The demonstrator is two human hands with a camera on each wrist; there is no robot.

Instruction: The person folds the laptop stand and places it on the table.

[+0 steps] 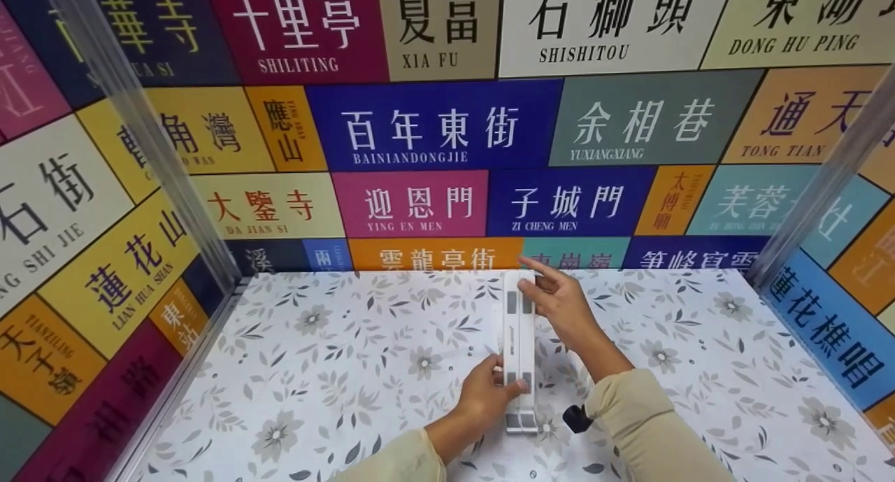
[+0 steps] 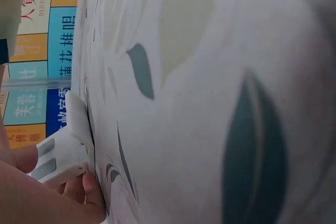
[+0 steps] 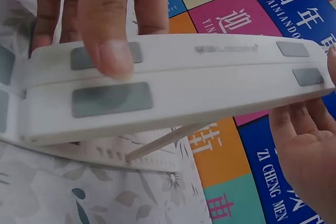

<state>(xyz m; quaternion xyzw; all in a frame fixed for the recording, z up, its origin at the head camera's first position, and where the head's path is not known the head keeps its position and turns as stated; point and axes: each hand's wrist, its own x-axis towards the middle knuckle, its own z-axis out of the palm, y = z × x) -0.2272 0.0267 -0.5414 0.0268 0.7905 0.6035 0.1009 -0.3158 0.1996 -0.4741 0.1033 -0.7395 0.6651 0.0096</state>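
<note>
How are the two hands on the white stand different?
The left hand is toward the white stand's near end; the right hand is at its far end. The left thumb covers part of a grey pad, while the right thumb sits off the pads. Both hands hold the stand.

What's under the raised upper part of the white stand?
Under the white stand's upper part, a thin strut slants to the notched base, with patterned tabletop visible around it. The upper part hides the strut's top end; the base covers the tabletop directly beneath.
</note>
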